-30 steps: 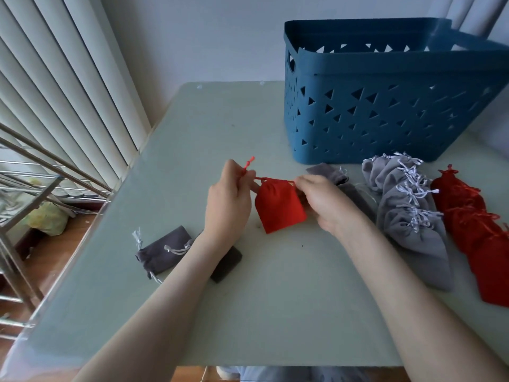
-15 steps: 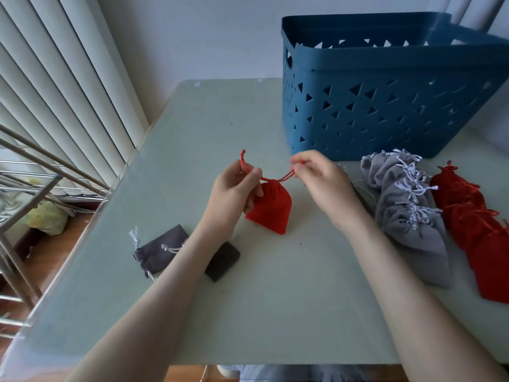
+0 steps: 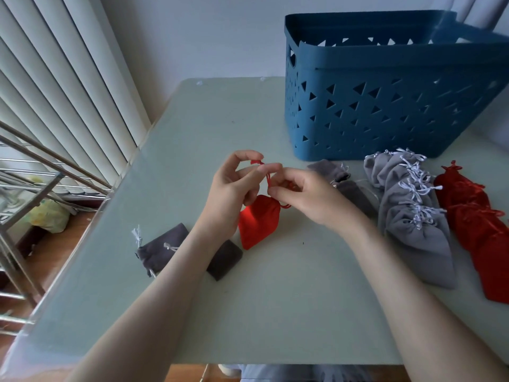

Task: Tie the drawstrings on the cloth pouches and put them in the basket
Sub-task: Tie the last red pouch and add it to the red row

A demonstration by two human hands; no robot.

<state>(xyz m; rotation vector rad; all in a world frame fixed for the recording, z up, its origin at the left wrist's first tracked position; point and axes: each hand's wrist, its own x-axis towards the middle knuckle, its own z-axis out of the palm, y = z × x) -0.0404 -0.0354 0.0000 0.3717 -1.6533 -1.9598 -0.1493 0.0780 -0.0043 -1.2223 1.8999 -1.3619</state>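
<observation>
Mid-table, between the two hands: red pouch [image 3: 259, 221], mouth gathered and pointing far and slightly right, bottom corner pointing near and left, long axis running near-left to far-right. Lifted or resting on the table [image 3: 220, 119]: cannot tell.

Red drawstring [image 3: 268, 179] rising from the mouth toward the far side, with a small loop sticking out to the right of the mouth.

Left hand [image 3: 234, 194]: thumb and forefinger closed in a pinch on the far end of the drawstring, other fingers curled just above the mouth of the red pouch.

Right hand [image 3: 305, 197]: fingers curled in, fingertips pinching the drawstring lower down, close beside the left hand.

Blue basket [image 3: 385, 106] at far right. Light grey pouches [image 3: 413, 210] and red pouches [image 3: 479, 224] in rows to the right; dark grey pouch [image 3: 162, 248] near left, partly under the left forearm.
</observation>
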